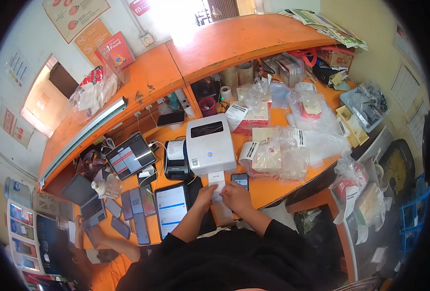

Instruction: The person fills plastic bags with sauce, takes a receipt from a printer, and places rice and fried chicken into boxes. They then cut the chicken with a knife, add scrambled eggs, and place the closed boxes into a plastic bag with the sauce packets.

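Observation:
A white label printer (210, 145) stands on the orange desk, with a printed paper label (216, 178) hanging from its front slot. My left hand (206, 198) is closed on the label's left edge. From the other side, my right hand (236, 196) pinches its right edge, so the fingers of both hands nearly meet over the paper. Below them a brownish strip (223, 213) hangs down toward the desk edge. A phone (239, 181) with a lit screen lies just beyond my right hand. To the left of my left forearm is a tablet (172, 208) showing a blue and white page.
Plastic-wrapped parcels (268, 157) crowd the desk on the right. A small black printer (177, 162), a propped tablet (130, 155), several phones (140, 225) and a laptop (86, 199) occupy the left. Another person in an orange shirt (113, 271) sits at lower left, hands near the laptop.

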A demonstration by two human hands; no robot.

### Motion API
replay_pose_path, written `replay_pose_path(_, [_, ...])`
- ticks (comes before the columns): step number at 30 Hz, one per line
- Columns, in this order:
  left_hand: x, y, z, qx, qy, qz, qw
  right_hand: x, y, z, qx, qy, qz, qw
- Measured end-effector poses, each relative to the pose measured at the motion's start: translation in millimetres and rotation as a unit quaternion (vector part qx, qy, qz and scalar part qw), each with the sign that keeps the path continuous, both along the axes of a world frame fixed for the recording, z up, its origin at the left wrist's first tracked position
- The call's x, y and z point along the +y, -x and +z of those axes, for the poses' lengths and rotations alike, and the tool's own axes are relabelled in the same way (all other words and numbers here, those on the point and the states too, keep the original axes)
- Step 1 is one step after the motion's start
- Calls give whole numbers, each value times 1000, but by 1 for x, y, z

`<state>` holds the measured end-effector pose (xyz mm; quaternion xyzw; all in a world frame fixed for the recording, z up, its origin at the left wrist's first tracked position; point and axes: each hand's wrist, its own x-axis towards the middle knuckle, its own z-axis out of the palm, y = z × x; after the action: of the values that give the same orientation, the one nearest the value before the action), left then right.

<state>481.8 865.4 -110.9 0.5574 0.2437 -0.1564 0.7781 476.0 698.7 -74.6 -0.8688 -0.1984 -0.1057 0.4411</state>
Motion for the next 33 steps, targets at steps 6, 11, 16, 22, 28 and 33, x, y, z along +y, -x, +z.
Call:
replay_pose_path(6, [13,1,1,11,40,-63,997,-3,19,37,79,6,56,995])
replay_pose_path(11, [6,3,7,-34,28,-51,998,17,28,58,217,-114,163,956])
replay_pose_path(16, [7,0,-17,-69,21,-19,997,29,29,43,149,-70,97,982])
replay_pose_path(22, [-3,1,18,-49,57,-12,997,11,-13,14,22,-18,-11,1000])
replay_pose_path(28, [11,-15,5,-106,81,-82,988,10,-45,-17,72,55,2,996])
replay_pose_path(33, [22,-20,-8,-146,45,-132,979,10,-48,-2,101,46,18,994])
